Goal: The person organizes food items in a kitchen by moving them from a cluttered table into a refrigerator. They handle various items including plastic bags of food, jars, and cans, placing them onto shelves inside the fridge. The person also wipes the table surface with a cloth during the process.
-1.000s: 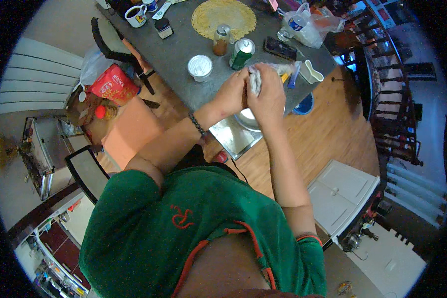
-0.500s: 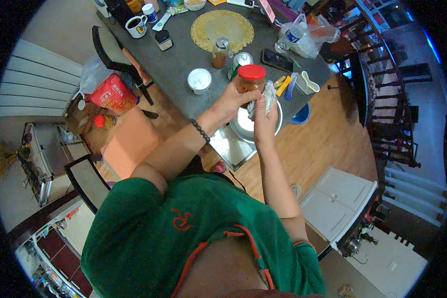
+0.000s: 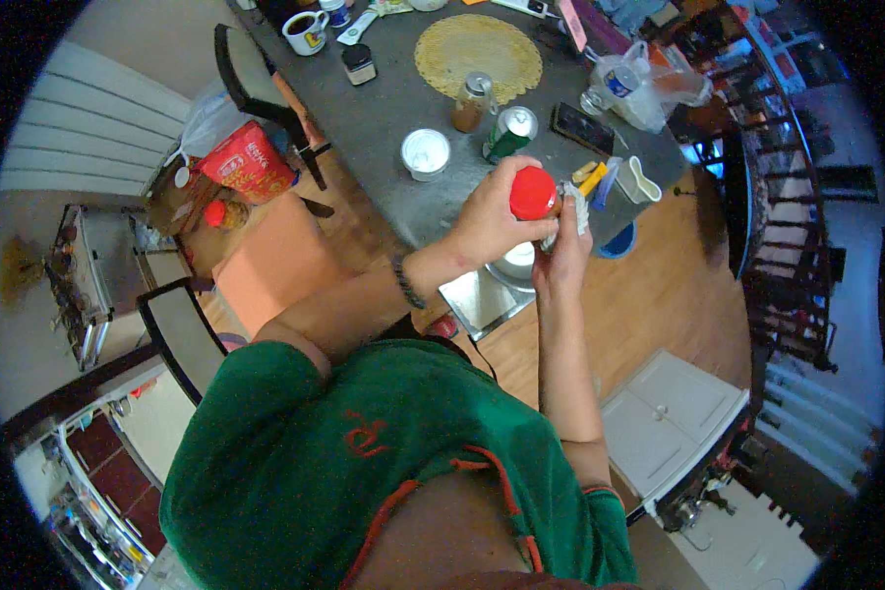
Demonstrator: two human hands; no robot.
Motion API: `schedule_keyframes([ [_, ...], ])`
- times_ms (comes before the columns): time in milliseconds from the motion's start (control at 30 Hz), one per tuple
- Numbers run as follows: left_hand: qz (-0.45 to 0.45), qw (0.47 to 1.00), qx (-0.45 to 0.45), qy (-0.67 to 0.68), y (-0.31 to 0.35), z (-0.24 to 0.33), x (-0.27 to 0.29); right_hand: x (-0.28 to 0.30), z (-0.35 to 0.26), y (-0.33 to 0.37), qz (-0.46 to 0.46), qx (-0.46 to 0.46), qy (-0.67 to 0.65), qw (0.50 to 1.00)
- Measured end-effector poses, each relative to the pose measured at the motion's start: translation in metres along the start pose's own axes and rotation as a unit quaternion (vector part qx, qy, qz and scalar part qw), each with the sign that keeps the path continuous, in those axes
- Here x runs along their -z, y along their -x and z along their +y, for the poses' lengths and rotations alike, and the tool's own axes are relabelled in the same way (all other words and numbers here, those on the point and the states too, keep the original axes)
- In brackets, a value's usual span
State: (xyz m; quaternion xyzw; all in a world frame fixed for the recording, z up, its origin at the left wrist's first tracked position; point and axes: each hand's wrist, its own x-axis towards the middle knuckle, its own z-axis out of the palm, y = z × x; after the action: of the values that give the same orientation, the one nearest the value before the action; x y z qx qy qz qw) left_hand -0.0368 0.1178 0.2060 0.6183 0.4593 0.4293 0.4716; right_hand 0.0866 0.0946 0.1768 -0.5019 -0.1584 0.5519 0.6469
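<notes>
My left hand [image 3: 487, 221] grips a jar with a red lid [image 3: 533, 193], held up above the near edge of the grey table [image 3: 403, 108]. My right hand [image 3: 563, 246] presses a crumpled white cloth [image 3: 572, 202] against the jar's right side. Below the hands a white bowl sits on a small metal scale [image 3: 482, 295]. On the table behind the jar stand a green can [image 3: 510, 133], a brown glass jar [image 3: 472, 100] and a white round tub [image 3: 426, 153].
A round woven mat [image 3: 477, 54], a dark phone [image 3: 582, 128], a white jug [image 3: 639, 182], a mug [image 3: 305, 31] and a plastic bag [image 3: 649, 88] lie on the table. A dark chair [image 3: 251, 79] and a red bag [image 3: 249, 162] stand at the left, wooden floor to the right.
Both hands have come apart slightly and lifted; the red-lidded jar, first hidden in the hands, now shows in my left hand with the cloth at its side.
</notes>
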Motion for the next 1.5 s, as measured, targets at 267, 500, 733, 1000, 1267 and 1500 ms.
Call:
schedule_keyframes([
  [267,0.003,0.987,-0.148,-0.057,-0.016,-0.022,0.034,-0.007,0.000,-0.003,-0.067,-0.201,0.051,0.976],
  [500,-0.049,0.991,-0.015,-0.120,0.000,-0.054,0.072,0.007,-0.024,-0.012,-0.062,0.027,0.148,0.987],
  [733,-0.065,0.957,-0.037,-0.281,0.037,-0.157,0.043,0.031,0.005,-0.008,-0.040,0.017,0.150,0.988],
  [1000,-0.076,0.933,-0.100,-0.337,0.023,-0.134,0.049,0.049,0.015,-0.020,-0.052,0.038,0.185,0.981],
  [1267,0.262,0.889,0.006,-0.376,-0.122,-0.179,0.205,0.074,0.016,-0.019,-0.077,-0.030,-0.032,0.996],
  [1500,0.269,0.927,0.077,-0.249,-0.205,-0.269,0.244,0.065,0.012,-0.010,-0.040,-0.062,-0.045,0.996],
])
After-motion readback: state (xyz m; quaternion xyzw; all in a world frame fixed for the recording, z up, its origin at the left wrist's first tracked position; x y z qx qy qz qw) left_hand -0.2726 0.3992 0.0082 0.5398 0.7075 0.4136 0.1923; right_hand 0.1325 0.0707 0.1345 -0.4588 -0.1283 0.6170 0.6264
